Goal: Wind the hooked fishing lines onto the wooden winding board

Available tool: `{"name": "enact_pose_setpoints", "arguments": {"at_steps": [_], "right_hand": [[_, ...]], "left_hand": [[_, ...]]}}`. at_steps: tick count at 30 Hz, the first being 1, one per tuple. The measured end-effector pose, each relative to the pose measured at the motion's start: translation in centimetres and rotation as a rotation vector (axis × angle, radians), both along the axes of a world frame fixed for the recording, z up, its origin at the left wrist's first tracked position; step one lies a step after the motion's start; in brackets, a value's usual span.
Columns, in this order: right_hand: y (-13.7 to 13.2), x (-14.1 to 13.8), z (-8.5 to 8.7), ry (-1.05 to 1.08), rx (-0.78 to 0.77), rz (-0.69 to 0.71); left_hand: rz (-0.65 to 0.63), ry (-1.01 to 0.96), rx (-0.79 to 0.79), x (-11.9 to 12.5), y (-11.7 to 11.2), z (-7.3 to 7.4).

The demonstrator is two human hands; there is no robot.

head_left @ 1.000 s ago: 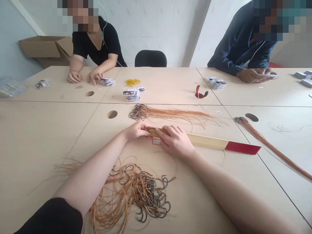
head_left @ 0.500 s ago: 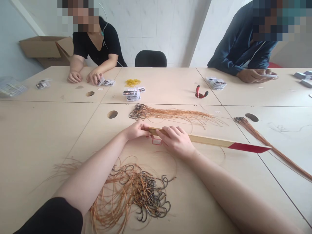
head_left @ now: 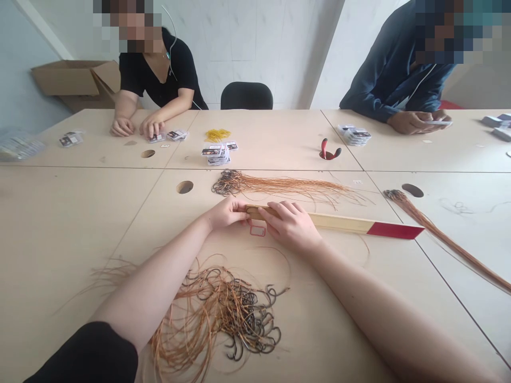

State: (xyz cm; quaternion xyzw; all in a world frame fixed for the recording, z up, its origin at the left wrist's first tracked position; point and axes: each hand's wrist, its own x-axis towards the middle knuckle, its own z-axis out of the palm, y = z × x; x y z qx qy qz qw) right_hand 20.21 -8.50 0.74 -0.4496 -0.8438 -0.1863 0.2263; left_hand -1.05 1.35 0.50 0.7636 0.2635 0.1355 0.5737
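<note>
- Head view, my left hand [head_left: 227, 214]: thumb and fingers pinched on the near-left end of a long, flat cream strip [head_left: 341, 222]. Fingertips partly hidden; exact contact not resolved.
- Head view, my right hand [head_left: 293, 226]: laid over the strip just right of the left hand, fingers across the top, thumb toward me. Gripping it, as far as I can judge.
- Strip position: in front of me above the table [head_left: 99, 213], running off to the right, its far end a dark red section [head_left: 395, 230]. Cannot tell whether that end touches the wood. A dark curved outline, possibly a hook, shows on the strip between my hands; too small to confirm.
- Handling, my estimate: light, thin, fairly stiff along its length, smooth-faced; the long unsupported side would tend to swing. Best hold: both edges, close to the left end, fingertips clear of any hook point.
- Around it: a red-bordered label [head_left: 257, 230] just below my hands; a tangled pile of fish hooks with orange line [head_left: 247, 314] nearer me; a straighter hook bundle [head_left: 279, 186] beyond the strip; another line bundle [head_left: 451, 238] at the right. Line probably springy, hooks sharp and prone to snag.
</note>
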Motion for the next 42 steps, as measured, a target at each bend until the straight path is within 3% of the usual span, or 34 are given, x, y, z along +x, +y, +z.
{"name": "enact_pose_setpoints", "arguments": {"at_steps": [11, 20, 32, 42], "right_hand": [[-0.2, -0.4, -0.5, 0.041, -0.056, -0.072], [0.1, -0.1, -1.0, 0.073, 0.028, -0.046], [0.1, -0.2, -1.1, 0.322, 0.014, 0.018], [-0.1, -0.8, -1.2, 0.458, -0.047, -0.054]], "left_hand": [[0.055, 0.060, 0.046, 0.5, -0.3, 0.1], [0.067, 0.079, 0.119, 0.7, -0.3, -0.3], [0.029, 0.080, 0.201, 0.7, -0.3, 0.0], [-0.006, 0.056, 0.264, 0.5, -0.1, -0.2]]}}
